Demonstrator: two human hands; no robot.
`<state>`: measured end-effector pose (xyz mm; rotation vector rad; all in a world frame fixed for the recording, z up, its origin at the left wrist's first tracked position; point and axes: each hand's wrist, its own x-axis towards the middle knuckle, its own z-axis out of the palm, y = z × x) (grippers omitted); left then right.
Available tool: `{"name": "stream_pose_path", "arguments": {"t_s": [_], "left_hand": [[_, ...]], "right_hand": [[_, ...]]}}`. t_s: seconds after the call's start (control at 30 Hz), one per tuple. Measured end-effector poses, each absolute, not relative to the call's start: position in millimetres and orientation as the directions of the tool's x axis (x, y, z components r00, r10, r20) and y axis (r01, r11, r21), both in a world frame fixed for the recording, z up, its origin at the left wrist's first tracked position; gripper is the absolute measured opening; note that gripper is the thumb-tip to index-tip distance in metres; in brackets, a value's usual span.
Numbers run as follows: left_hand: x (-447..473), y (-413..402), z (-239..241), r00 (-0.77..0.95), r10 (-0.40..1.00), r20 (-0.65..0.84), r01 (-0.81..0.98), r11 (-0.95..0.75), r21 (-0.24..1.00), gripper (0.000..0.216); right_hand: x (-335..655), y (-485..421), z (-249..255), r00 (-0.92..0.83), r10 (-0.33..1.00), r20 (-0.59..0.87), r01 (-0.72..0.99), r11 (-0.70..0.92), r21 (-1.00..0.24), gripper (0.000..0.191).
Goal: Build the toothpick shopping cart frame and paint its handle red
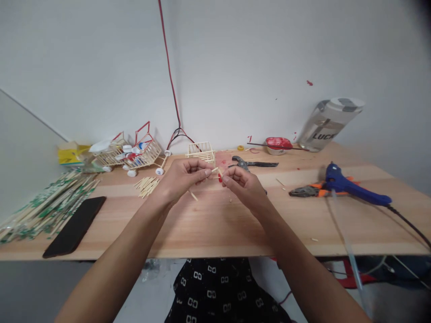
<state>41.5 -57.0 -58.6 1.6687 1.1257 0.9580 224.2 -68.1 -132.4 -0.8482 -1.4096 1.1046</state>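
Observation:
Over the middle of the table, my left hand [188, 177] pinches a short pale wooden stick [214, 169] between thumb and fingertips. My right hand [244, 184] is closed in a pinch close beside it, on another small wooden stick [220, 172] with a red spot near its lower end. The two sticks meet or nearly touch; I cannot tell which. Behind my hands stands a small basket of wooden sticks [201, 153]. A loose stick [193, 195] lies below my left hand. To the left is a pile of short cut sticks [147, 186].
Two small stick-built carts [146, 152] with white wheels stand back left. Wrapped chopsticks [43, 206] and a black phone [76, 226] lie left. Black-handled pliers [257, 164], a red-stained tub [278, 146], a tilted jar [328, 128], orange-handled pliers [305, 191] and a blue glue gun [357, 188] are right.

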Motion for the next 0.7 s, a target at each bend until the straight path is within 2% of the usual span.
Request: {"name": "stream_pose_path", "arguments": {"t_s": [0.7], "left_hand": [[41.5,-55.7,-60.2,0.318,0.941,0.114,0.243,-0.198,0.95,0.024]], "right_hand": [[224.9,-68.3,-132.3,-0.139,0.932,0.335,-0.095,0.324,-0.941,0.013]]}}
